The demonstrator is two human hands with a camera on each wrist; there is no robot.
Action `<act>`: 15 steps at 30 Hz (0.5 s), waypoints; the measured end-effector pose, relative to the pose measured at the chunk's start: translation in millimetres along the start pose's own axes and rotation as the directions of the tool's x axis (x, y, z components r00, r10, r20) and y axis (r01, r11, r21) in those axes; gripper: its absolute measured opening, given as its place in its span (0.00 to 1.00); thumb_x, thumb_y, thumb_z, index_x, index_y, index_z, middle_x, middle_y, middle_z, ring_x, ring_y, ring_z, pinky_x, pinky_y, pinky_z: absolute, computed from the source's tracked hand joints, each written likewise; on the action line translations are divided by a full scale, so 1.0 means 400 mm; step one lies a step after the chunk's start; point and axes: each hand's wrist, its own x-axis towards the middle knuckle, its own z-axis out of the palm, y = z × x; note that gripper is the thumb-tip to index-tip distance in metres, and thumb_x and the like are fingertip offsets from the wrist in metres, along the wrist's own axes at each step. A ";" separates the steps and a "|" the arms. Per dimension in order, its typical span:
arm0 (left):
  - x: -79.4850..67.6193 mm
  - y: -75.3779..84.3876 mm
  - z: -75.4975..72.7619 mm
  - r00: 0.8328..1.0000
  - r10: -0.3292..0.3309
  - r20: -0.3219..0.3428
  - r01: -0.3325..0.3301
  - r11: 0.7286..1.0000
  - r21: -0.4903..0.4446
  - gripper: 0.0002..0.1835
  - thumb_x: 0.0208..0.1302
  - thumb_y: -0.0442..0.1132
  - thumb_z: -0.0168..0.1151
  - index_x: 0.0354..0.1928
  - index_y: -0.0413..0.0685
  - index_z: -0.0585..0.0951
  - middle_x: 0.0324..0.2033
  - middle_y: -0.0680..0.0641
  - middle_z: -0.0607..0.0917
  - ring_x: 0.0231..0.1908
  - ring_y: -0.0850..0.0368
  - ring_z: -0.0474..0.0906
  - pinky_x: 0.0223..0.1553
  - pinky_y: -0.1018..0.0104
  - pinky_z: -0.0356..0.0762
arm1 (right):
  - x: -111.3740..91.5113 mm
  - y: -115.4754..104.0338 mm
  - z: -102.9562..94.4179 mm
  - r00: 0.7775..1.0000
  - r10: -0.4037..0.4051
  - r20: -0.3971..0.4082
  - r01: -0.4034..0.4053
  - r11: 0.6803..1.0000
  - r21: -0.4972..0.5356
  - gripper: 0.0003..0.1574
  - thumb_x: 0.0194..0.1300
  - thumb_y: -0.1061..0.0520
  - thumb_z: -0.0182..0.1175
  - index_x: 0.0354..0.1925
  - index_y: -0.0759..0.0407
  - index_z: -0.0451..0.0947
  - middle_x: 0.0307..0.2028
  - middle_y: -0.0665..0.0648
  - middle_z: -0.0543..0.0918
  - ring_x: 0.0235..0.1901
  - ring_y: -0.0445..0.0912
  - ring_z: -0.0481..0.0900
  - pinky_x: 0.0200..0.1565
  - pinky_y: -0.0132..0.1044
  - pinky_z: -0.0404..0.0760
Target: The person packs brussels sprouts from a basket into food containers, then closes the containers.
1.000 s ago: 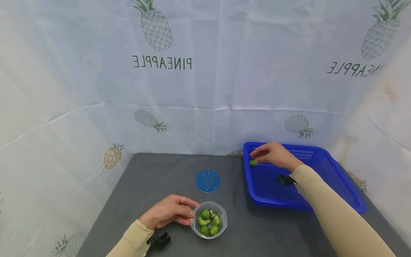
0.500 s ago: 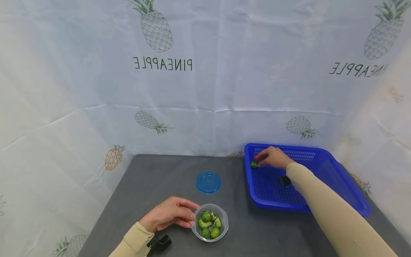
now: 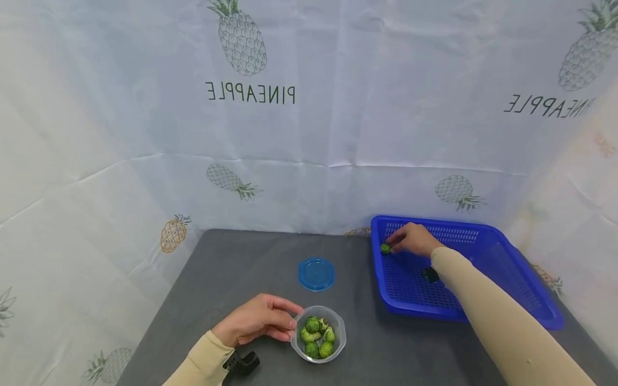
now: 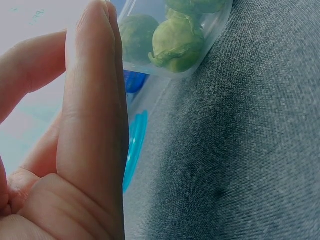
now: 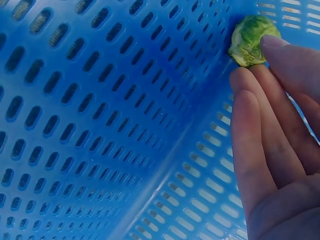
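Observation:
My left hand [image 3: 263, 320] holds the left rim of a small clear plastic container [image 3: 341, 339], thumb and fingers at its edge. Several green Brussels sprouts [image 3: 312, 350] lie inside it; in the left wrist view one sprout [image 4: 178, 44] shows through the wall beyond my thumb. My right hand [image 3: 416, 239] reaches into the blue basket [image 3: 417, 308], near its back left corner. There it pinches a single Brussels sprout [image 5: 250, 37] between thumb and fingertips, the sprout still low against the basket's wall.
A round blue lid [image 3: 316, 274] lies flat on the grey table [image 3: 232, 268], behind the container. The slotted basket stands at the table's right, its sides raised. A white curtain [image 3: 309, 128] with pineapple prints hangs behind and at both sides.
My right hand has lowered and closed its fingertips on the sprout in the basket. The left hand stays at the container; the whole head view has shifted slightly.

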 end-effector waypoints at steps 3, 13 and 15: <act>0.002 0.000 0.000 1.000 -0.001 0.000 0.001 1.000 -0.001 0.27 0.70 0.34 0.70 0.69 0.33 0.81 0.38 0.49 0.93 0.37 0.62 0.92 0.44 0.67 0.94 | 0.003 0.005 0.004 1.000 -0.008 -0.004 0.007 1.000 -0.011 0.16 0.69 0.59 0.73 0.54 0.59 0.92 0.53 0.61 0.93 0.56 0.60 0.89 0.62 0.64 0.86; 0.001 0.003 -0.001 1.000 -0.005 0.001 0.005 1.000 -0.012 0.27 0.70 0.34 0.70 0.69 0.35 0.81 0.39 0.48 0.94 0.37 0.61 0.92 0.44 0.66 0.94 | 0.010 0.007 0.013 0.999 -0.026 -0.023 0.026 0.999 -0.023 0.13 0.68 0.59 0.74 0.51 0.58 0.93 0.50 0.60 0.93 0.55 0.60 0.89 0.60 0.62 0.88; 0.001 0.004 0.000 1.000 -0.003 0.001 0.003 1.000 -0.005 0.27 0.70 0.34 0.70 0.69 0.34 0.81 0.38 0.49 0.94 0.37 0.61 0.92 0.43 0.66 0.94 | 0.012 0.007 0.015 0.999 -0.033 -0.025 0.032 0.999 -0.025 0.13 0.68 0.59 0.74 0.50 0.58 0.93 0.50 0.60 0.93 0.53 0.59 0.89 0.59 0.61 0.88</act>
